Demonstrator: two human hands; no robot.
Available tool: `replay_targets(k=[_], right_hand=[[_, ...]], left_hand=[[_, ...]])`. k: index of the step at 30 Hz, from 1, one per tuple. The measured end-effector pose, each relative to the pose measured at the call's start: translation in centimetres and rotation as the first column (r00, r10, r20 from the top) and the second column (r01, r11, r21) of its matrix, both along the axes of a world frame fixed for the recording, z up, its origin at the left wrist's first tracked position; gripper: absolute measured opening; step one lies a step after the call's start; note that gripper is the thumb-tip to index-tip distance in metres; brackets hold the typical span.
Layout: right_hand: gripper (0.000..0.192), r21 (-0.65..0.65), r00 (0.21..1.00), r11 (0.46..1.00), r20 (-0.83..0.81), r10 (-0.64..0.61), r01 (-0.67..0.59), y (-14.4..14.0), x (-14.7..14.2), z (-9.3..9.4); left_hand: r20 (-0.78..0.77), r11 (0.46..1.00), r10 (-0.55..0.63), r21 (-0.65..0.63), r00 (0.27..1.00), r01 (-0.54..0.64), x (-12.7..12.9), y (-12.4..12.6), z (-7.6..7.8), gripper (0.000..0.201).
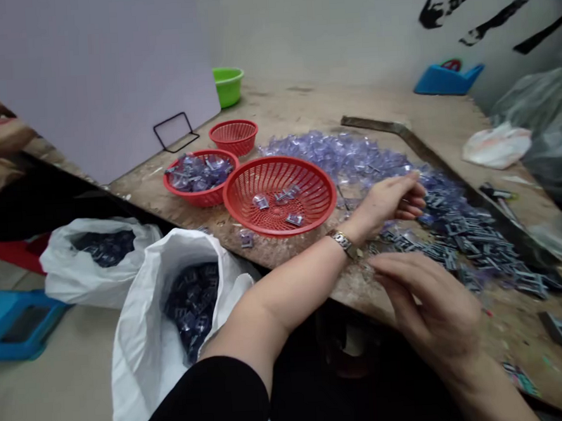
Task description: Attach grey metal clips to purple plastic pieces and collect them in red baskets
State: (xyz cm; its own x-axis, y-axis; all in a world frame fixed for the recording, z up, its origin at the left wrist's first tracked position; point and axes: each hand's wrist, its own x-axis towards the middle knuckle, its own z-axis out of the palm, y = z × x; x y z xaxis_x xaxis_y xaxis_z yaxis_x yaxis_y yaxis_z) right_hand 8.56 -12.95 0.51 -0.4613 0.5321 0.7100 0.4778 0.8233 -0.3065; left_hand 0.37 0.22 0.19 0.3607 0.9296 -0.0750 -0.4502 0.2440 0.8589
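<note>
My left hand [394,197], with a watch on its wrist, reaches over the pile of clear purple plastic pieces [344,156]. Its fingers curl in, and whatever they may hold is hidden. Closer to the table's front edge is my right hand [434,303], thumb and forefinger drawn together; I cannot make out anything between them. Beyond it lie many dark grey plastic parts [483,242]. A red basket [282,226] left of my left hand holds a few clear pieces joined with grey parts. Another red basket [201,199] is heaped with similar pieces.
A third red basket [234,146] and a green basin [230,90] stand farther back. White sacks of pieces [141,346] stand at the table's left edge. A dark metal strip [430,154] borders the pile. A blue tape dispenser [447,81] sits at the back right.
</note>
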Motion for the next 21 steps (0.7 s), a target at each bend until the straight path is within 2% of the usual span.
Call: replay_targets(k=[6, 9, 13, 18, 21], right_hand=[[0.022, -0.09, 0.984, 0.987, 0.105, 0.142, -0.133, -1.3, -3.5, 0.2], [0.025, -0.168, 0.967, 0.973, 0.176, 0.186, -0.157, -1.1, -5.8, 0.7], [0.032, -0.254, 0.904, 0.943, 0.315, 0.291, -0.215, -0.7, -9.9, 0.9], [0.029, -0.39, 0.766, 0.915, 0.556, 0.323, -0.103, -0.5, -15.2, 1.6], [0.039, -0.361, 0.659, 0.932, 0.708, 0.255, 0.028, -0.5, -17.5, 1.9]], left_hand=[[-0.138, 0.997, -0.024, 0.069, 0.99, 0.034, 0.7, -0.4, -0.1, 0.033], [-0.209, 0.98, -0.018, 0.188, 0.978, 0.058, 1.3, -0.5, -0.6, 0.032], [-0.368, 0.919, 0.013, 0.37, 0.93, 0.134, 1.8, -0.4, -1.4, 0.033], [-0.576, 0.835, 0.185, 0.52, 0.796, 0.182, 1.4, -0.2, -1.4, 0.035], [-0.629, 0.803, 0.261, 0.563, 0.732, 0.197, 1.0, -0.3, -1.1, 0.033]])
